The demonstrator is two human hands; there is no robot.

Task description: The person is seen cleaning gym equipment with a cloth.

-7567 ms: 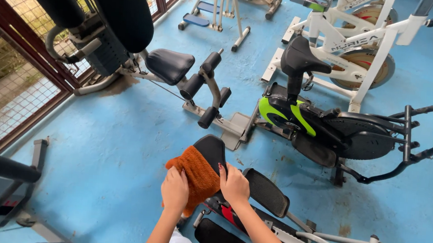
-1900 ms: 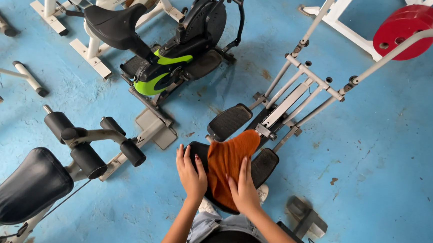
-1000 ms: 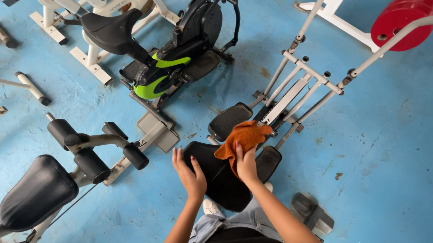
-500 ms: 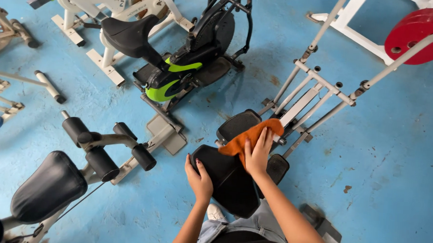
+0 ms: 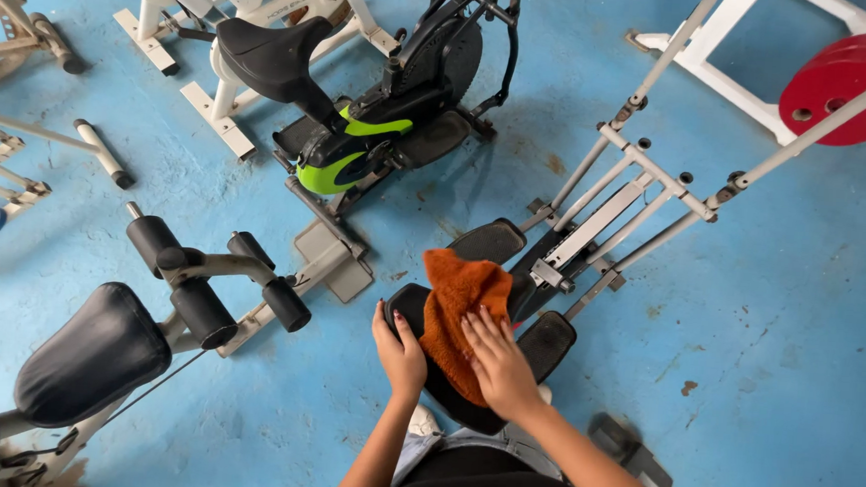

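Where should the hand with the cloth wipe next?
Probably toward the person: the right hand presses the orange cloth on the far half of the black seat, the left hand grips its edge, and the near end shows bare.

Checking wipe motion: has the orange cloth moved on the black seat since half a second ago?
Yes. The orange cloth has slid back from the seat's far tip by the pedals toward the person, now over the middle of the black seat under the right hand.

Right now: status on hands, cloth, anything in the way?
Left hand grips black seat edge. Right hand flat on orange cloth, pressing it onto seat. Nothing on the seat besides the cloth.
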